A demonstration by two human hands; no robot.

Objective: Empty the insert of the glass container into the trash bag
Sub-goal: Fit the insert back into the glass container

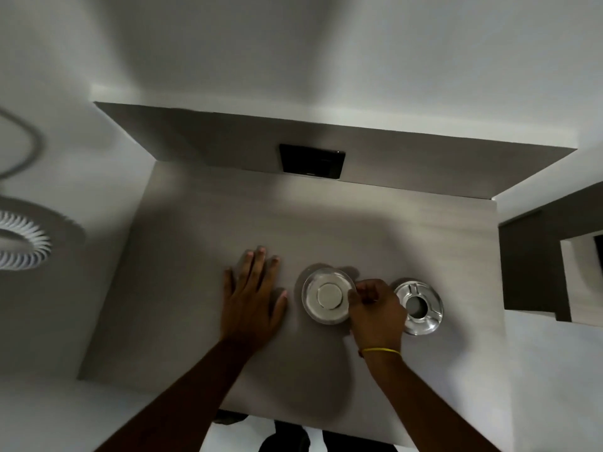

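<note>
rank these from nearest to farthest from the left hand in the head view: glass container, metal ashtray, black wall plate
1. Glass container, just right of the left hand on the counter.
2. Metal ashtray, farther right, beyond the right hand.
3. Black wall plate, up on the back panel, farthest.

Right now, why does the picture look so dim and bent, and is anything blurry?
Head view: dim light, with soft shadows under the left hand and right hand; the wide lens bends the table edges; the glass container is fairly sharp, while the ribbed white thing at far left smears.
</note>
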